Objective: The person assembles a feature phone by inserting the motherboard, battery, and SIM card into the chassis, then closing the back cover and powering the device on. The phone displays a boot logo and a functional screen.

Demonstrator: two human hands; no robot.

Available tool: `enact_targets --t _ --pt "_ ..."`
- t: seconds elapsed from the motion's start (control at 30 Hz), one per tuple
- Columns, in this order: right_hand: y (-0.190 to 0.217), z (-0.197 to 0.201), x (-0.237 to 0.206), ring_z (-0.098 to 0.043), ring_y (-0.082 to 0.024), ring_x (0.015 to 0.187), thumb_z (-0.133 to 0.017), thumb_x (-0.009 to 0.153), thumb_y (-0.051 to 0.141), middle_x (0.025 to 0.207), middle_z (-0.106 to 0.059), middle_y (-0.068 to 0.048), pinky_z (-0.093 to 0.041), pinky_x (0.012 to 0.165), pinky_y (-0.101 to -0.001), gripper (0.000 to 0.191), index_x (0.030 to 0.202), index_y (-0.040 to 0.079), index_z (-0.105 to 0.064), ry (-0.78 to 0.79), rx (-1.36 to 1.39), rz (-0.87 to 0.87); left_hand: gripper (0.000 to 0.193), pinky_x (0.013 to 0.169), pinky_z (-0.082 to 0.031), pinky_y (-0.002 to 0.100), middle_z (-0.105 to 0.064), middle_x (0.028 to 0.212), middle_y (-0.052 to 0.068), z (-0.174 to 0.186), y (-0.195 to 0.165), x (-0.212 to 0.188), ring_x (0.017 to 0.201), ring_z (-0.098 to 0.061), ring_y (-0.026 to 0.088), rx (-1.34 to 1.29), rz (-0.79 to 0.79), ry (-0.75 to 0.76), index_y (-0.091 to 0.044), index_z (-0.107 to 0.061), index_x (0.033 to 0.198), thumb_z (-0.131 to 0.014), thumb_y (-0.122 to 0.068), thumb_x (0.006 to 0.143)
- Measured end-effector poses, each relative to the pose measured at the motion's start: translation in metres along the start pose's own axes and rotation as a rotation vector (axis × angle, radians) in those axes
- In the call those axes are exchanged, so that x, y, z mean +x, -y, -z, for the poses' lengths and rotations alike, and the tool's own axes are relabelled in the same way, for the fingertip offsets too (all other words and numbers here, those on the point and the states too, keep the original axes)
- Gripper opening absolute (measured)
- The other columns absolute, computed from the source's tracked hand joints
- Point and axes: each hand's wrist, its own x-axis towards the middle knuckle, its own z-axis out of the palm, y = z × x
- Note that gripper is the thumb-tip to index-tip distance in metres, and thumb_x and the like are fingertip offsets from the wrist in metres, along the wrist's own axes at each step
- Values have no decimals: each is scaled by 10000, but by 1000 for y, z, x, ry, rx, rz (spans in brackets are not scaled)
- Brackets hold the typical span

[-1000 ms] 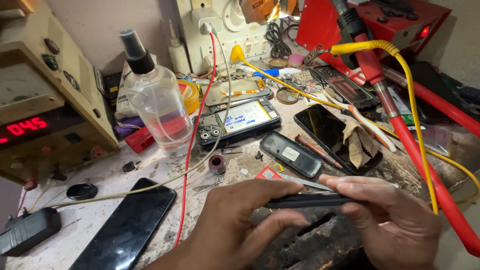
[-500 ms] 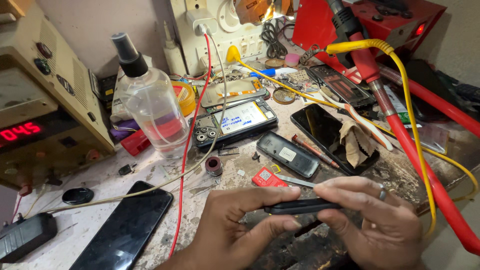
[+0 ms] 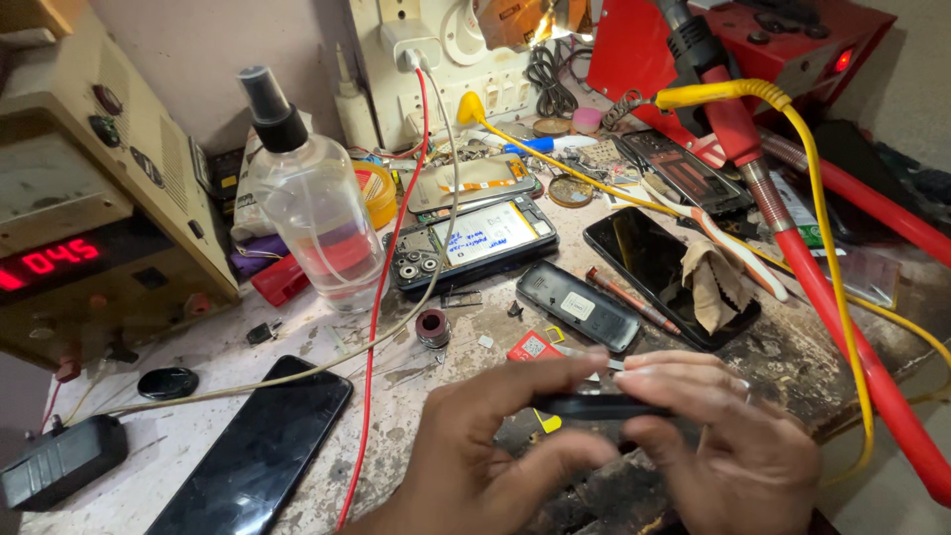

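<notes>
Both hands meet over the near edge of the counter (image 3: 228, 347), gripping one thin black part (image 3: 594, 406) that lies level between them. The left hand (image 3: 475, 466) pinches its left end, thumb under and fingers (image 3: 555, 372) closed over the top. The right hand (image 3: 733, 446) pinches the right end the same way, fingers curled shut on it. Just behind the hands lie a small dark phone back (image 3: 578, 305) and a red card (image 3: 535, 347). A black phone (image 3: 263, 446) lies face up at the near left. A clear spray bottle (image 3: 312, 208) stands toward the back left, beside a power supply (image 3: 89, 228) with red digits. An opened phone (image 3: 475, 241) lies mid-counter.
</notes>
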Motion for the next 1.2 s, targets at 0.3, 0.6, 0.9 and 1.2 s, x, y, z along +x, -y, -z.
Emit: enact_targets --t 0.3,0.6,0.9,1.2 --pt "25 3 2 -657 -201 1205 -801 850 314 1193 -719 -90 -541 1036 -354 438 1170 36 -687 -27 229 -178 353 985 -636 337 -766 1193 141 1 1 -2 1130 -788 265 282 -331 16 -45 -712 1219 -855 -100 901" --pt "25 4 -6 -719 -152 1092 -808 908 174 1109 -748 -79 -550 1035 -293 243 1101 39 -749 -2 20 -22 344 998 -602 393 -757 1159 117 8 -14 4 1079 -769 293 576 -451 66 -63 -694 1206 -833 -173 912" --pt "-1 -2 -29 -707 -178 1099 -719 1015 164 1129 -740 -129 -579 980 -342 229 1204 36 -705 4 249 -148 296 780 -596 401 -747 971 123 13 -9 2 899 -750 310 419 -160 249 -91 -687 1206 -776 -228 960" --pt "-50 23 77 -743 -269 734 -701 876 185 898 -773 -127 -575 652 -383 213 1057 136 -801 383 -608 -168 506 638 -561 420 -734 784 139 23 -21 22 740 -750 318 375 695 337 -113 -629 1174 -786 -360 761"
